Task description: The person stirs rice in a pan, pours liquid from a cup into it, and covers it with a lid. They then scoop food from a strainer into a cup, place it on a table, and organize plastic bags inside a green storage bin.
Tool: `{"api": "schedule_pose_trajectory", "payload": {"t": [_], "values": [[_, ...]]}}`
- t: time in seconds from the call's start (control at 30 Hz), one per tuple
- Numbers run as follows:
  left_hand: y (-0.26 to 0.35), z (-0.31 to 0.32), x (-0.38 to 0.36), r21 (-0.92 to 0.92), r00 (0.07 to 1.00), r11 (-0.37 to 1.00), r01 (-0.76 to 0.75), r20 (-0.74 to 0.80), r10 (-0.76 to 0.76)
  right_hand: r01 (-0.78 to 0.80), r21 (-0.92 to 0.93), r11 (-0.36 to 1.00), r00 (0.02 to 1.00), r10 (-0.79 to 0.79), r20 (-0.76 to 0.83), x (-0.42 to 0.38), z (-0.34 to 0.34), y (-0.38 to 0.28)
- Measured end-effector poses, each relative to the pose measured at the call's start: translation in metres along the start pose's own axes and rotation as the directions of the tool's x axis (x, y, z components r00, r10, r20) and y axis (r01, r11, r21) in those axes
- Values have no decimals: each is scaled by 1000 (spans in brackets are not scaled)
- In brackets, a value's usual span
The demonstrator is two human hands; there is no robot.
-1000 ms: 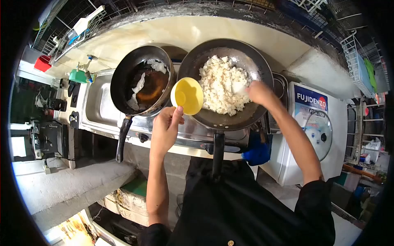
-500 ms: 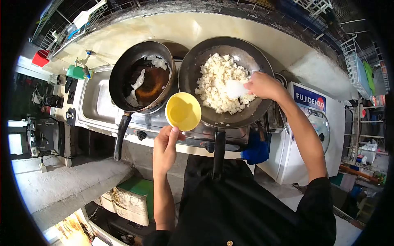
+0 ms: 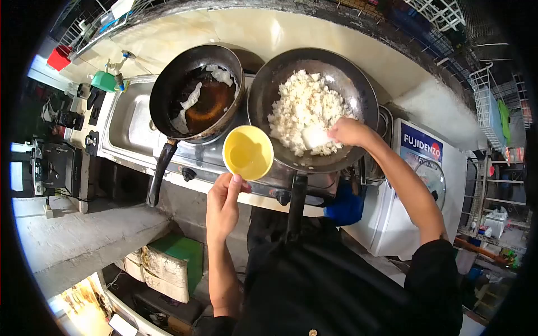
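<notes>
My left hand point(image 3: 223, 207) is closed on a yellow cup point(image 3: 250, 163), thumb at its near side. The cup is over the stove's front, between the two pans, and its inside faces me. My right hand point(image 3: 352, 132) is closed round a white utensil point(image 3: 316, 136), whose broad end rests among the white, rice-like clumps point(image 3: 305, 103). Fingers hide its grip, and its exact kind I cannot tell. These clumps fill the middle of a wide dark wok point(image 3: 358, 92), with its black handle point(image 3: 297, 207) pointing towards me.
Left of the wok sits a dark frying pan point(image 3: 162, 101) with brown residue and white scraps. Beyond it is a steel sink point(image 3: 126, 120). A white appliance box point(image 3: 386, 229) with a glass lid point(image 3: 434, 182) on top stands at the right. A blue cloth-like item point(image 3: 344, 207) hangs below the stove.
My right hand and the white utensil have shifted slightly towards me and left across the clumps. My left hand keeps holding the cup. The whole view has tilted a little.
</notes>
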State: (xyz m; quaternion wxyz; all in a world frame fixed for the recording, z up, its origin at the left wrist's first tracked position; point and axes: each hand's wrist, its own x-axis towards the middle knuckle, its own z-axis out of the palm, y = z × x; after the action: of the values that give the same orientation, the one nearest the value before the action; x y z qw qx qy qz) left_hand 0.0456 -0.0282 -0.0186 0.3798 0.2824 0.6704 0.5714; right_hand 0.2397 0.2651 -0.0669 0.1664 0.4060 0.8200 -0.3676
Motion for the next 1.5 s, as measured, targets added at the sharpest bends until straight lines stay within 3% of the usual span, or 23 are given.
{"api": "schedule_pose_trajectory", "payload": {"t": [0.07, 0.13, 0.17, 0.37, 0.5, 0.57, 0.63, 0.7, 0.77, 0.87, 0.97, 1.03, 1.07, 1.17, 1.27, 1.3, 1.37, 1.4, 1.5], "values": [[0, 2, -3, 31, 1000, 999, 6, 14, -6, 66, -22, 998, 998, -66, 12, -5, -7, 2], [2, 3, 0, 71, 1000, 997, -14, 28, 12, -222, 91, 971, 953, 196, 230, -22, -37, -13], [3, 4, 1, 69, 1000, 998, -12, 25, 10, -222, 87, 971, 952, 197, 232, -21, -37, -13], [15, 9, 9, 110, 996, 992, -56, 69, 48, -177, 38, 983, 972, 169, 165, -20, -29, 0], [11, 3, 11, 94, 996, 994, -59, 78, 52, -339, 12, 941, 928, 333, 168, -30, -52, 3], [11, 2, 15, 69, 995, 995, -65, 81, 59, -162, -98, 982, 983, 169, 77, -9, -19, 24], [14, 1, 17, 81, 993, 994, -75, 102, 67, -121, -98, 988, 987, 131, 97, -11, -26, 15], [20, -3, 20, 92, 989, 991, -93, 120, 81, -349, 19, 937, 920, 339, 196, -26, -54, 5], [24, -7, 20, 132, 992, 988, -74, 109, 60, -395, -82, 915, 903, 403, 149, -42, -75, -1], [19, -11, 25, 118, 990, 990, -80, 127, 65, -378, -68, 923, 918, 384, 104, -40, -58, 1], [20, -17, 29, 128, 984, 985, -115, 154, 95, -262, -176, 949, 961, 273, 38, -39, -57, -10], [19, -23, 31, 132, 983, 984, -122, 151, 102, -290, -3, 957, 957, 289, -11, -45, -69, -20], [19, -25, 32, 133, 982, 983, -126, 154, 105, -281, 0, 960, 960, 281, -11, -43, -64, -26], [19, -27, 40, 94, 983, 990, -103, 164, 87, -231, 466, 854, 971, 173, 164, -29, -27, -37], [21, -30, 45, 99, 981, 989, -106, 175, 88, -226, 602, 766, 973, 145, 181, -12, 10, -63], [21, -31, 45, 74, 984, 993, -91, 162, 78, -229, 611, 758, 972, 149, 179, -4, 24, -59], [20, -35, 46, 79, 983, 993, -83, 169, 69, -217, 511, 831, 973, 228, 43, 5, 50, -55], [20, -37, 48, 79, 984, 994, -80, 167, 65, -139, 483, 865, 978, 196, -69, 0, 51, -63], [26, -38, 49, 110, 977, 988, -106, 197, 83, -156, 430, 889, 983, 180, -16, 12, 44, -50]]}}
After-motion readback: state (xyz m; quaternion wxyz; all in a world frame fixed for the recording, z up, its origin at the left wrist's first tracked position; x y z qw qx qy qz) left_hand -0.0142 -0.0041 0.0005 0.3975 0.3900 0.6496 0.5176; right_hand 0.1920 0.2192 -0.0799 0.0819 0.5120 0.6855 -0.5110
